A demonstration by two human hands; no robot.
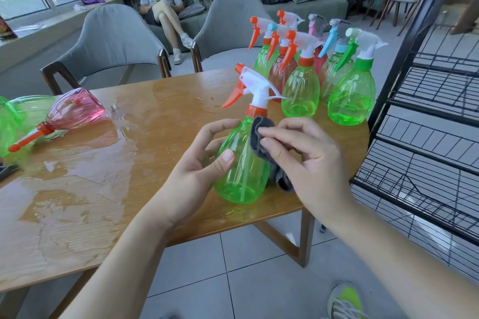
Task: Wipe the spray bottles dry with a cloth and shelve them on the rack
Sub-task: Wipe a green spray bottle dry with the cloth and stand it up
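Note:
A green spray bottle point(243, 171) with an orange trigger and white head stands upright near the table's front edge. My left hand point(199, 160) grips its body from the left, thumb on the front. My right hand point(303, 155) pinches a dark grey cloth point(261, 137) against the bottle's right shoulder. Several more bottles point(311, 77), green and pink, stand upright in a cluster at the table's far right corner. A pink bottle point(75, 110) and a green one point(15, 122) lie on their sides at the left. The black wire rack point(430, 122) stands at the right of the table.
The wooden table point(108, 189) has pools of water across its left and middle. Two grey chairs point(114, 44) stand behind it. A person sits on a sofa further back. My shoe point(344, 300) shows on the tiled floor below.

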